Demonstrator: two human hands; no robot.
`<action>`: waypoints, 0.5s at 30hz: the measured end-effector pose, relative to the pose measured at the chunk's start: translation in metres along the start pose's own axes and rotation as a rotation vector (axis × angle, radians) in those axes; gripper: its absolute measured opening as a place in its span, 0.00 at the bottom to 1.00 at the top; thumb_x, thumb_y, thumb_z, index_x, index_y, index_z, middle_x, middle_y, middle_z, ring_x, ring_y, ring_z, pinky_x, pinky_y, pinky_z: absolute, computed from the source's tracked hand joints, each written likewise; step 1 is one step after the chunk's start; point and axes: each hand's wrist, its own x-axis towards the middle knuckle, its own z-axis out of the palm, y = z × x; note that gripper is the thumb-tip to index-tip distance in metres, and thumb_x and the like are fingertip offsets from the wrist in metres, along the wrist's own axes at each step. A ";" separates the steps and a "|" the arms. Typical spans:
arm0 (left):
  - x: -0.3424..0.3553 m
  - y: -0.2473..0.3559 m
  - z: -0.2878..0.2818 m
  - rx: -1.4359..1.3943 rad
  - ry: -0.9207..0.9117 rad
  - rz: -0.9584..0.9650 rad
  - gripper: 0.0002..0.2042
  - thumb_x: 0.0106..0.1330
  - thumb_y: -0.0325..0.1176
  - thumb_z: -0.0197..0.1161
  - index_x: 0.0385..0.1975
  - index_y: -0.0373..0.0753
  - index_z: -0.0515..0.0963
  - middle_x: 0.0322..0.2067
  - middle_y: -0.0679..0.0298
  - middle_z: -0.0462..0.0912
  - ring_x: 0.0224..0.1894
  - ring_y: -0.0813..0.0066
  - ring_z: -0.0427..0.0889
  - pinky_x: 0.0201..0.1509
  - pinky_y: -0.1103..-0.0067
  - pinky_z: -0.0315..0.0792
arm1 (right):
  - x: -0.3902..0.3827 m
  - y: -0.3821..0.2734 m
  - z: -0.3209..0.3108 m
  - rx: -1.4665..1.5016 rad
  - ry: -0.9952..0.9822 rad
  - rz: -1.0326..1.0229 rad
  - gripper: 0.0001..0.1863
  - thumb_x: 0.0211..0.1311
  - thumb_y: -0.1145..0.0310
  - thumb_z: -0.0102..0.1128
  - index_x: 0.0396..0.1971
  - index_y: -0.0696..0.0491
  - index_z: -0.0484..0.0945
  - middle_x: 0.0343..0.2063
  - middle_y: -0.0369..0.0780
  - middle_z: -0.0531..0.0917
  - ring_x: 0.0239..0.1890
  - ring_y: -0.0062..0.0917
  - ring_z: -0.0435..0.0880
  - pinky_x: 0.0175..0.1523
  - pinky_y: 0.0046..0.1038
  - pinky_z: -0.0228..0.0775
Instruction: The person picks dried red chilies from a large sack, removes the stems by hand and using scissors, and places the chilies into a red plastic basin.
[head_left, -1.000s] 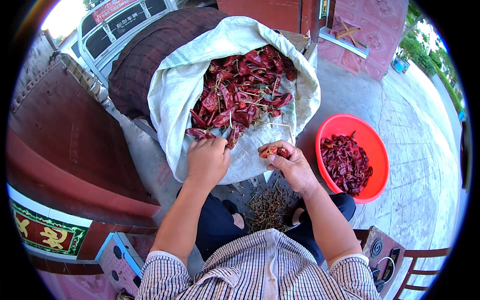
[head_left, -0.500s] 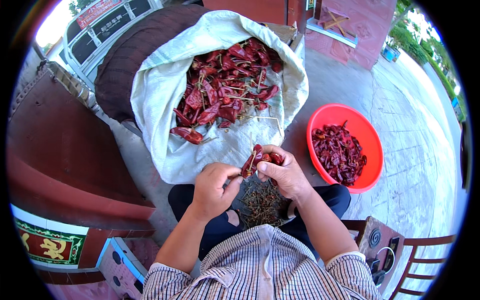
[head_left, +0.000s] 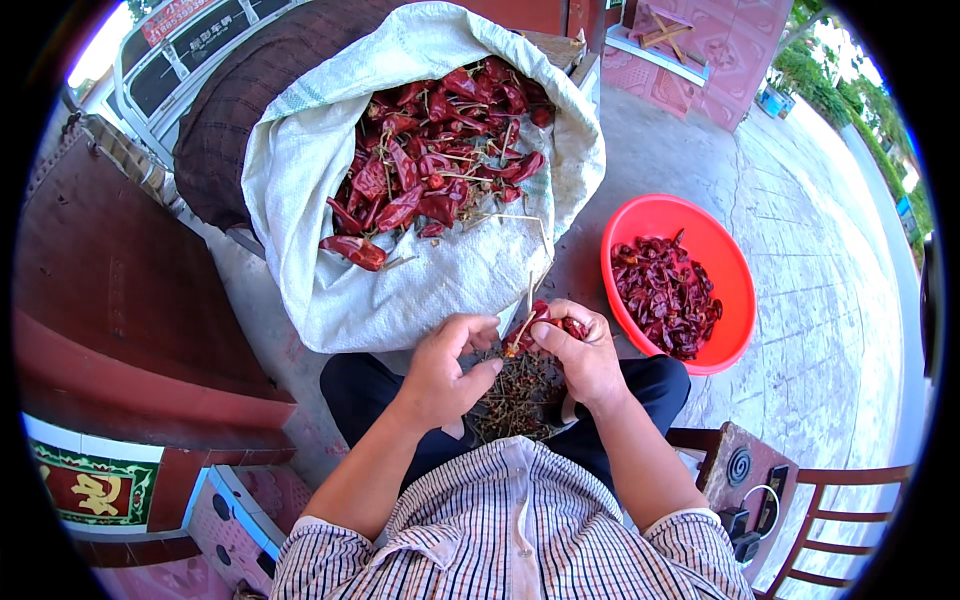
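Note:
My right hand (head_left: 582, 352) is closed around a few dried red chillies (head_left: 540, 318), held just above my lap. My left hand (head_left: 447, 366) meets it from the left, its fingertips pinching the pale stem of one chilli. Below both hands a pile of brown stems (head_left: 512, 395) lies on the ground between my legs. In front of me a white woven sack (head_left: 400, 290) lies open, full of dried red chillies (head_left: 440, 170). To my right stands a red plastic basin (head_left: 655, 215) holding several darker chillies (head_left: 665, 295).
A dark red wooden board (head_left: 120, 300) runs along my left. A wooden chair (head_left: 850, 510) stands at the lower right with a brown box (head_left: 745, 480) beside it. Behind the sack is a dark woven basket (head_left: 240, 130). Paved ground (head_left: 830, 280) spreads to the right.
My left hand drew back from the sack to my lap and joined the right hand. Both hands now work on the chillies close to my body.

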 end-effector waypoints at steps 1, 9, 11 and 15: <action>0.004 0.009 -0.004 0.047 0.018 0.060 0.16 0.64 0.23 0.68 0.51 0.33 0.79 0.39 0.63 0.85 0.41 0.78 0.82 0.47 0.79 0.76 | -0.002 0.000 -0.001 -0.088 -0.002 -0.033 0.03 0.64 0.73 0.68 0.35 0.56 0.83 0.30 0.32 0.83 0.31 0.15 0.77 0.40 0.21 0.69; 0.011 0.008 0.013 -0.346 0.060 -0.184 0.06 0.70 0.25 0.65 0.43 0.34 0.79 0.33 0.67 0.82 0.33 0.83 0.79 0.38 0.84 0.73 | -0.009 0.003 -0.005 -0.575 -0.116 -0.201 0.05 0.59 0.77 0.71 0.34 0.57 0.83 0.28 0.34 0.78 0.32 0.17 0.76 0.39 0.23 0.68; 0.015 0.004 0.012 -0.518 0.161 -0.127 0.05 0.71 0.24 0.64 0.44 0.35 0.81 0.34 0.69 0.81 0.31 0.86 0.77 0.36 0.86 0.73 | -0.012 0.010 -0.013 -0.544 -0.076 -0.165 0.05 0.60 0.76 0.71 0.33 0.57 0.83 0.28 0.33 0.79 0.31 0.17 0.76 0.38 0.22 0.67; 0.006 0.002 -0.011 -0.151 -0.042 -0.184 0.15 0.62 0.29 0.73 0.47 0.34 0.81 0.34 0.65 0.82 0.32 0.81 0.79 0.37 0.82 0.74 | -0.019 0.012 -0.030 -0.076 0.142 0.053 0.03 0.64 0.73 0.69 0.33 0.55 0.83 0.27 0.32 0.83 0.28 0.14 0.78 0.36 0.20 0.69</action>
